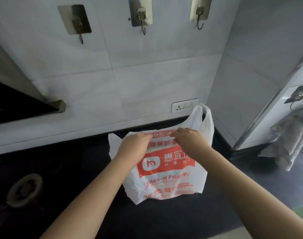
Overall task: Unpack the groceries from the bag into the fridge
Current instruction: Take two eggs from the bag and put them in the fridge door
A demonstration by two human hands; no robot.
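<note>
A white plastic grocery bag (166, 176) with an orange-red logo and printed text stands on the black countertop (78, 169), near the back wall. My left hand (133, 144) pinches the near top edge of the bag on its left side. My right hand (190, 137) pinches the same edge just to the right. One bag handle (205, 121) sticks up behind my right hand. The bag's contents are hidden. No fridge is in view.
A white tiled wall carries three metal hooks (143, 19) and a socket strip (184, 105). A dark range hood (26, 107) juts out at the left. A gas burner (24, 188) sits in the counter at the lower left. A grey towel (288, 140) hangs at the right.
</note>
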